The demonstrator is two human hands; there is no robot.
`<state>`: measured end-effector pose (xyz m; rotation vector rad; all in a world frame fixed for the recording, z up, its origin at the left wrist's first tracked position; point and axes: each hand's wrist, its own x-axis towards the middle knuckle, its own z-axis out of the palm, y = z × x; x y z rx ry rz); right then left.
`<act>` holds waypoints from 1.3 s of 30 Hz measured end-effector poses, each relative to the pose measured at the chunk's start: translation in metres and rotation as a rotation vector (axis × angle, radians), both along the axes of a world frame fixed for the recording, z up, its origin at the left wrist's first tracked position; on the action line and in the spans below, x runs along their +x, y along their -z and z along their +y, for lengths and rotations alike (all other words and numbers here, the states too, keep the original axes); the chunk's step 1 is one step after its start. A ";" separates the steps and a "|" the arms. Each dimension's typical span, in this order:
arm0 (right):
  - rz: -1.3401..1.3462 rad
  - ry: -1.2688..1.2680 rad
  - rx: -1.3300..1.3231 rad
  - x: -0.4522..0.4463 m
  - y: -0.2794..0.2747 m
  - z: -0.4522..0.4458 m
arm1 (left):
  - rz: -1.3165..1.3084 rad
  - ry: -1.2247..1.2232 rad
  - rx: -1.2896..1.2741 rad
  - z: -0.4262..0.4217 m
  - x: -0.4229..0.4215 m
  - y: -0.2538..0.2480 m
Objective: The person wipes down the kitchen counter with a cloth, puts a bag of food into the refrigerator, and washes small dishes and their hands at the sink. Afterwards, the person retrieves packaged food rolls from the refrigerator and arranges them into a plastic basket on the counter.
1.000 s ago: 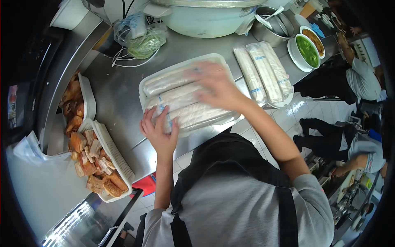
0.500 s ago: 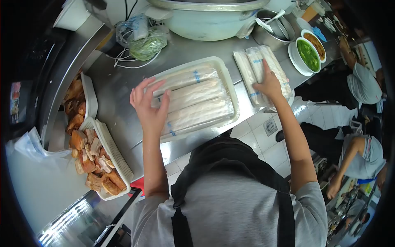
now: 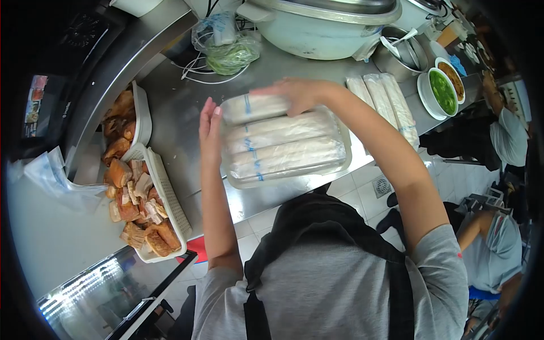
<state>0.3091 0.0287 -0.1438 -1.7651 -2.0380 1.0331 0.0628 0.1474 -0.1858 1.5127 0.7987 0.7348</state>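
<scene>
A pale shallow tray (image 3: pixel 345 164) on the steel counter holds several long white packs (image 3: pixel 289 156) in clear plastic with blue print. My left hand (image 3: pixel 210 127) stands at the tray's left edge, fingers extended upward, holding nothing. Across the far part of the tray reaches my right hand (image 3: pixel 297 95), somewhat blurred, its fingers stretched out over the farthest pack (image 3: pixel 260 109). Whether it presses on that pack I cannot tell. To the right of the tray, partly behind my right forearm, more white packs (image 3: pixel 391 99) lie side by side.
Baskets of browned meat pieces (image 3: pixel 136 198) stand at the left. Bagged greens (image 3: pixel 232 55) and a white cable lie at the back, beside a large lidded cooker (image 3: pixel 317 34). A steel pot (image 3: pixel 399 56) and a bowl of green food (image 3: pixel 443 92) sit right. Two other people are at the far right.
My right hand has moved left from the packs beside the tray to the farthest pack inside it. My left hand stays by the tray's left side. The view has shifted slightly.
</scene>
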 end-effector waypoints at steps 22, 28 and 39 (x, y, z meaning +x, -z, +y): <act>-0.510 1.327 -0.034 0.120 0.112 -0.286 | 0.019 0.082 0.327 -0.068 0.014 -0.046; -0.344 1.285 0.005 0.144 0.097 -0.294 | 0.041 -0.028 0.572 -0.076 0.022 -0.074; -0.056 0.705 0.508 -0.002 -0.036 -0.168 | -0.042 -0.317 0.168 -0.091 -0.054 -0.043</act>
